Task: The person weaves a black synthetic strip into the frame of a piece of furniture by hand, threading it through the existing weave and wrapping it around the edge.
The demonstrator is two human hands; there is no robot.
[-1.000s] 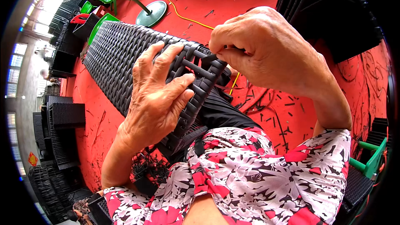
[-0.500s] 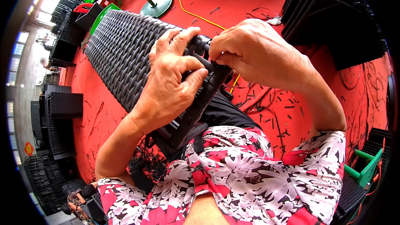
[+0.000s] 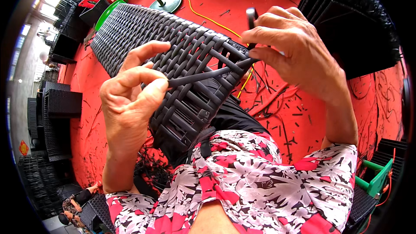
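Note:
A dark grey woven rattan panel (image 3: pixel 160 34) slants from the far left toward my lap; its near end shows open weave and bare cross-slats. My left hand (image 3: pixel 134 95) hovers over the panel's left side, thumb and forefinger pinched on a flat plastic rattan strip (image 3: pixel 199 77). That strip runs taut to the right, to the panel's near right corner. Beside this corner is my right hand (image 3: pixel 294 47), thumb and forefinger closed around a curled dark length of strip that stands up past the fingers. Whether both lengths are one strip is hidden at the corner.
Strip offcuts litter the red floor (image 3: pixel 299 121), crossed by a yellow cable (image 3: pixel 208 18). Black woven pieces (image 3: pixel 346 30) are stacked at far right. A green stool (image 3: pixel 378 177) stands at lower right, a round green base (image 3: pixel 170 3) beyond the panel. Another person (image 3: pixel 76 208) is at lower left.
My left hand has lifted off the panel's end and moved left, drawing the strip out straight. My right hand has shifted slightly right from the corner, and a strip loop now shows above its fingers.

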